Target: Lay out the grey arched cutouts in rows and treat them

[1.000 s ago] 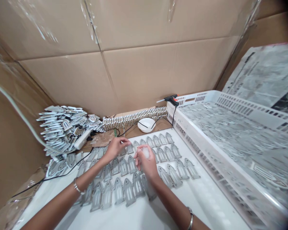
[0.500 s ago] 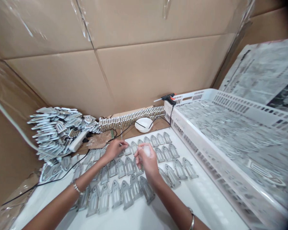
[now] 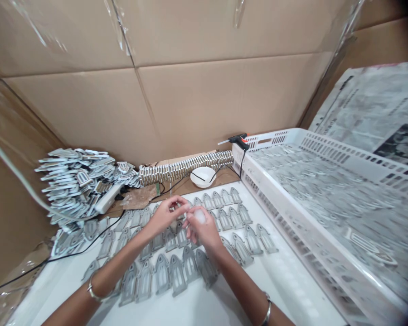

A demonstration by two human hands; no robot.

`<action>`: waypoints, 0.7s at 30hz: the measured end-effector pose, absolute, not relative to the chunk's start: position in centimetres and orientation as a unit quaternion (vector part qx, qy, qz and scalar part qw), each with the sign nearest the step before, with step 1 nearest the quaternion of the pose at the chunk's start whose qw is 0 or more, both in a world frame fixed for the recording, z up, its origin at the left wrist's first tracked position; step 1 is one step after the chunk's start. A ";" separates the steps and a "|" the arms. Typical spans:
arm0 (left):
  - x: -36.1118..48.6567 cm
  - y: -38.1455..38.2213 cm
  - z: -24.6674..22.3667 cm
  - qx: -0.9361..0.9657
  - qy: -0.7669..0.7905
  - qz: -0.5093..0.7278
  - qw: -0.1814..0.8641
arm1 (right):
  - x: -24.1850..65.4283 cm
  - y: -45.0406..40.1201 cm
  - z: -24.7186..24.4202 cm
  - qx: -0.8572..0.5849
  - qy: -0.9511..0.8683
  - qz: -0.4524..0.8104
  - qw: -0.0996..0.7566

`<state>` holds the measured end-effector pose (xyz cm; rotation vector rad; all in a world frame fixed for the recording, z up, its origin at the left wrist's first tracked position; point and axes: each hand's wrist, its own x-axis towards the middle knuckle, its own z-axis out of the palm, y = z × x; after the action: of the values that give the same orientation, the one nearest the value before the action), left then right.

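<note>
Several rows of grey, arch-shaped pieces (image 3: 178, 273) lie on a white board under and around both hands. My left hand (image 3: 172, 212) is over the upper rows, thumb and fingertips pinched together beside the right fingertips; anything between them is too small to tell. My right hand (image 3: 202, 226) is curled around a whitish, translucent item (image 3: 200, 216) resting against the palm and fingers. Its fingertips point toward the left hand. Both wrists wear metal bangles.
A white perforated crate (image 3: 272, 181) of similar pieces stands at right, a glue gun (image 3: 238, 141) on its corner. A white bowl (image 3: 203, 183) sits behind the hands. Piled pieces (image 3: 75, 181) lie at left, a long row (image 3: 183, 168) along the cardboard wall. Black cables cross the table.
My right hand has moved a little left and my left hand slightly right, so their fingertips now meet or nearly meet. The view has shifted slightly.
</note>
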<state>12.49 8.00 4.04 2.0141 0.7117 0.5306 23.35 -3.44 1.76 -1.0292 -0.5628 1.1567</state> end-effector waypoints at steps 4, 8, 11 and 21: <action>12.1 6.6 5.2 0.819 0.272 0.142 0.484 | 23.0 -3.6 1.5 -0.481 -0.304 0.546 0.615; 11.4 6.9 5.0 0.816 0.246 0.125 0.508 | 22.8 -4.1 1.6 -0.472 -0.366 0.568 0.566; 10.7 7.1 5.0 0.806 0.232 0.124 0.530 | 22.9 -4.6 2.0 -0.430 -0.386 0.604 0.548; 8.0 6.9 4.3 0.778 0.253 0.183 0.545 | 22.9 -5.4 3.3 -0.358 -0.380 0.669 0.529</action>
<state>7.96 6.85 4.33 1.8463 0.6009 0.4352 22.94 -5.37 3.31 -0.8546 -0.9083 1.5969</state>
